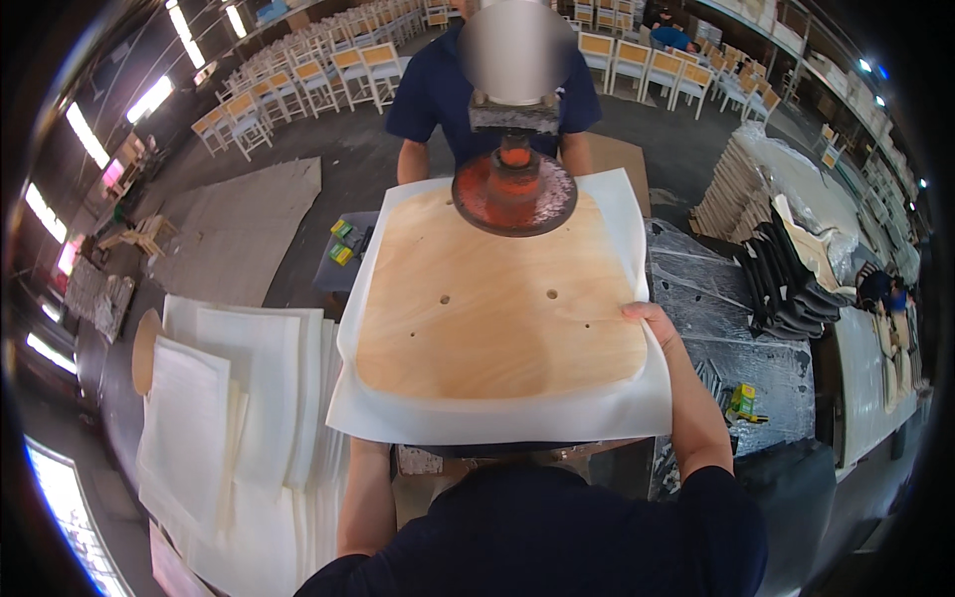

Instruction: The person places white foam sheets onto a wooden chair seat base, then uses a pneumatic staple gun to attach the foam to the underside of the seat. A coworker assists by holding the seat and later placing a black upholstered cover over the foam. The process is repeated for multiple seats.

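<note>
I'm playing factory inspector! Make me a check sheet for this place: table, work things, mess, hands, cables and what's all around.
Surface: dark, scuffed tabletop at right.
Job's things: plywood panel with holes, lying on a white foam sheet; red-and-black round press head above, contact unclear.
Clutter: green-and-yellow box on the tabletop.
Hands: right hand grips the foam sheet's right edge; left hand hidden.
Cables: nothing seen.
Surroundings: co-worker opposite; rows of chairs behind; stacked foam sheets at left.
</note>
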Motion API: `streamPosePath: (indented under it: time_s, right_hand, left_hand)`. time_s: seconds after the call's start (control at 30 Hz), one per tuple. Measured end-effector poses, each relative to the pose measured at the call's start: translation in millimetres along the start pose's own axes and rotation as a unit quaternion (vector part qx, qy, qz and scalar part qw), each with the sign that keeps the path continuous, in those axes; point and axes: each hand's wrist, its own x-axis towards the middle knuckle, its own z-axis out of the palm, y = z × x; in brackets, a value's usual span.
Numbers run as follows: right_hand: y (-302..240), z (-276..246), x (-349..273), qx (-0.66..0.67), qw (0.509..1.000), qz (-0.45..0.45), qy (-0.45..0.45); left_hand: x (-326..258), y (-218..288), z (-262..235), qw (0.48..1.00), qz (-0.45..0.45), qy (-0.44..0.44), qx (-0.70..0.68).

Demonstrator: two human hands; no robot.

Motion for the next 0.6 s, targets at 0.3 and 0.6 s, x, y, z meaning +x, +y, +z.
streamPosePath:
  time_s: [0.3, 0.6]
  right_hand:
    - [-39.3, 7.0, -2.1, -0.079, 0.993, -0.01, 0.087]
    - [20.7, -39.0, -65.5, -0.211, 0.96, -0.02, 0.183]
  left_hand:
    - [16.9, -14.3, 1.7, 0.999, 0.02, -0.033, -0.037]
    - [13.4, -34.9, -1.7, 1.0, 0.002, 0.017, 0.015]
